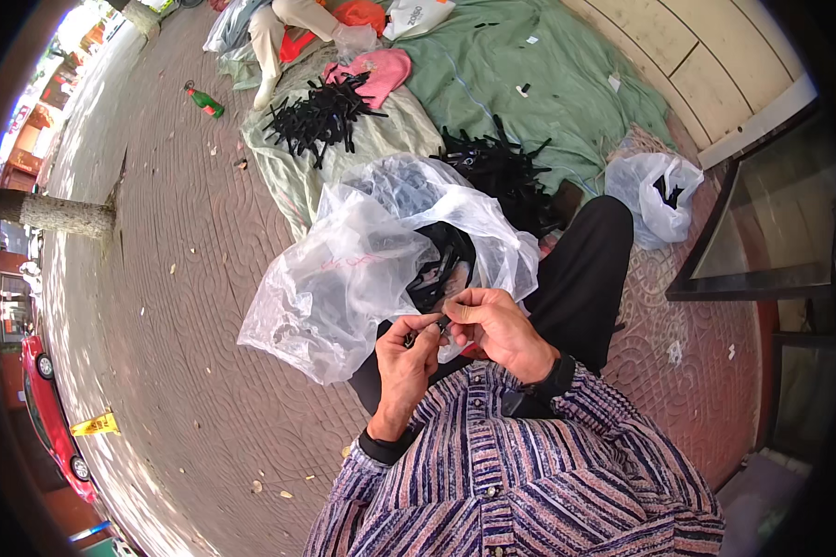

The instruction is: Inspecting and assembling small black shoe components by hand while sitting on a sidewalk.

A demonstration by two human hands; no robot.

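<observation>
My left hand (pixel 407 365) and my right hand (pixel 500 327) meet just above my lap, fingertips nearly touching. Both are closed in a pinch on a small dark piece (pixel 443 323), mostly hidden by the fingers; it looks like a short black strip. Right beyond them a large clear plastic bag (pixel 320 292) gapes open across my legs. Black strips (pixel 448 246) lie inside its mouth. On the cloth past the bag sits a heap of loose black strips (pixel 497 172), with another heap (pixel 320 116) farther left.
A green cloth (pixel 529 65) and a paler sheet (pixel 279 176) cover the paving. A white plastic bag (pixel 655 200) with dark pieces stands at right, beside a dark-framed glass panel (pixel 762 213). Another person's leg (pixel 266 56), a pink cloth (pixel 381 74) and a green bottle (pixel 204 100) are farther off.
</observation>
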